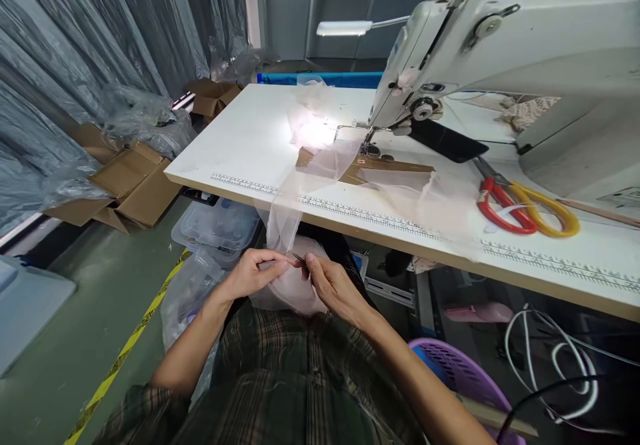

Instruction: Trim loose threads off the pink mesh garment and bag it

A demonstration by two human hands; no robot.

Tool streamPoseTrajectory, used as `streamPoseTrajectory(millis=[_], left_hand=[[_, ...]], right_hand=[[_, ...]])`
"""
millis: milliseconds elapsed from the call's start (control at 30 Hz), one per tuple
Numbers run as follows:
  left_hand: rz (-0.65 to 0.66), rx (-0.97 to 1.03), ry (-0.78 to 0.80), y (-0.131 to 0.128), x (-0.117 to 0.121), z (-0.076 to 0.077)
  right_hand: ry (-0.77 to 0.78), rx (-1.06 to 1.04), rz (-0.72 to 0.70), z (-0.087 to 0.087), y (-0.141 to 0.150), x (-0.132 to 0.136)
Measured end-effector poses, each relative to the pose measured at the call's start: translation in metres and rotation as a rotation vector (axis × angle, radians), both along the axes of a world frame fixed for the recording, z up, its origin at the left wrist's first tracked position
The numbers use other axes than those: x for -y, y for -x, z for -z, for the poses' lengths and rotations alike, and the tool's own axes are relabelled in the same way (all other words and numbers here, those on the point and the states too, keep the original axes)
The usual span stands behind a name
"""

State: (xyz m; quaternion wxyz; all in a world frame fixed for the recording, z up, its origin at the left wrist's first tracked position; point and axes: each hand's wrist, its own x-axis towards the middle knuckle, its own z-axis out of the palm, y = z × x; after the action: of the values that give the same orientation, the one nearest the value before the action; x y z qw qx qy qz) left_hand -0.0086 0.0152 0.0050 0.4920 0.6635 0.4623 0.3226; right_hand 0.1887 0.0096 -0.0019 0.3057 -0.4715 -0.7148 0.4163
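Observation:
Over my lap, my left hand pinches the edge of a sheer pale pink fabric between thumb and fingers. The fabric runs down from the sewing table and bunches below my hands. Close beside it, my right hand is closed on a small dark pointed tool, which looks like tweezers. The tips point at the fabric by my left fingertips. Most of the tool is hidden in my fingers. Further up, the fabric lies across the table near the sewing machine's presser foot.
A white sewing machine stands on the white table. Scissors with red and yellow handles and a black phone lie on it. Cardboard boxes and plastic bins are at left, a purple basket below right.

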Motion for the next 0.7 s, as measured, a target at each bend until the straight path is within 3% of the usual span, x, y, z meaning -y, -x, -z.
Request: streamPoseTrajectory(millis=[167,367,700], left_hand=[[0.021,-0.013,0.0,0.003,-0.003,0.003],[0.021,0.074,0.045,0.006,-0.004,0.004],[-0.023,0.129,0.1,0.009,-0.005,0.007]], right_hand=[[-0.053,0.02,-0.12,0.001,0.006,-0.011],[-0.021,-0.087,-0.167,-0.003,0.01,-0.02],[-0.049,-0.056,-0.033,0.013,0.009,-0.011]])
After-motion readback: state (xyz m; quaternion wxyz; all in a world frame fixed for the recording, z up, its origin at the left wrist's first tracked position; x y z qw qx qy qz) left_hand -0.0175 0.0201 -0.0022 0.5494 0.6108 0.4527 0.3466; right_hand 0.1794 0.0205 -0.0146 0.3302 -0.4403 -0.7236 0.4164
